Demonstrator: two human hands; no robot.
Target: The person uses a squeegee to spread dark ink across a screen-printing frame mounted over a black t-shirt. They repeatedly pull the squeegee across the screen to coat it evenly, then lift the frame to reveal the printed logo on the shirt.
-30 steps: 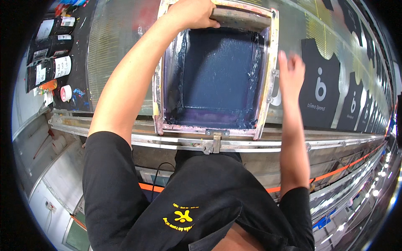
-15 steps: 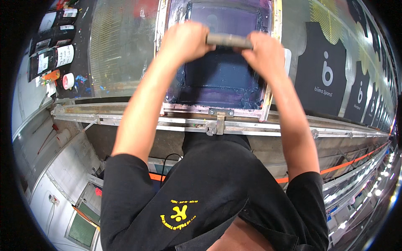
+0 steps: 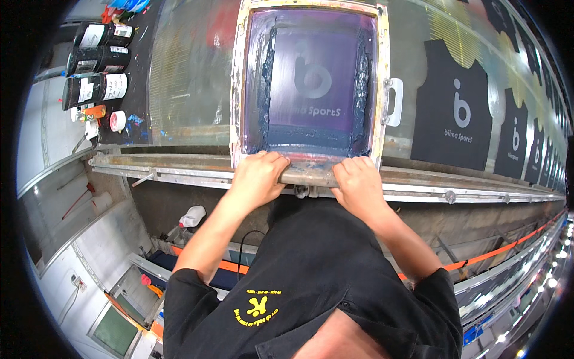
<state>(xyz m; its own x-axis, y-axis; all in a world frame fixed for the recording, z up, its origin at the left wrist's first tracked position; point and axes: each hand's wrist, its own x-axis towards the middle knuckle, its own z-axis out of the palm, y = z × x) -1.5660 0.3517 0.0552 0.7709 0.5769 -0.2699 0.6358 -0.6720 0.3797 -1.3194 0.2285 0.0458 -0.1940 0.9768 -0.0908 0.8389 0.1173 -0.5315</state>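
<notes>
My left hand (image 3: 258, 179) and my right hand (image 3: 360, 186) are closed round the two ends of a squeegee (image 3: 309, 174), which lies level at the near end of a screen printing frame (image 3: 383, 66). Inside the frame, the purple mesh (image 3: 317, 54) shows a pale rounded emblem with lettering below it. Thick dark blue ink (image 3: 362, 78) lines both sides of the mesh, and a smooth band of it lies along the near end. The squeegee's blade is hidden below its handle and my fingers.
Right of the frame lie black shirt pieces (image 3: 451, 107) with a pale printed emblem, in a row along the table. At the left stand several black ink tubs (image 3: 95, 88) and a small white-and-pink pot (image 3: 118, 121). A metal rail (image 3: 412, 192) runs along the table's near edge.
Both hands have drawn the squeegee from the middle of the screen toward me to its near end. The emblem on the mesh, mostly covered before, now shows.
</notes>
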